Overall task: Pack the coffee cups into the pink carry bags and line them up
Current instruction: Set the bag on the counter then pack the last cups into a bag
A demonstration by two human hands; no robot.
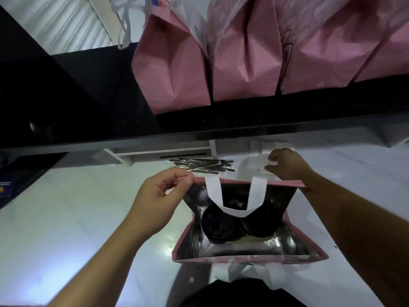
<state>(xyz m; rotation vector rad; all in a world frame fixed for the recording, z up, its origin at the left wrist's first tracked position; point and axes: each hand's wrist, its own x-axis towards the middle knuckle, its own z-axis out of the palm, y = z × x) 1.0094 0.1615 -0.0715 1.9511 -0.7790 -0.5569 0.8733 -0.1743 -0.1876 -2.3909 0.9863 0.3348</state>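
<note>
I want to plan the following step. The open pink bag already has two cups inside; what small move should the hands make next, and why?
Probably bring the far rim toward the near rim to close the open bag. Two black-lidded cups already sit inside, the left hand pinches the far rim's corner, the right hand is at its other end, and packed bags stand lined up behind.

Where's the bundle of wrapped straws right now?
In the head view the bundle of wrapped straws lies on the white counter, just beyond the far rim of the open pink bag, between the left hand and right hand.
</note>
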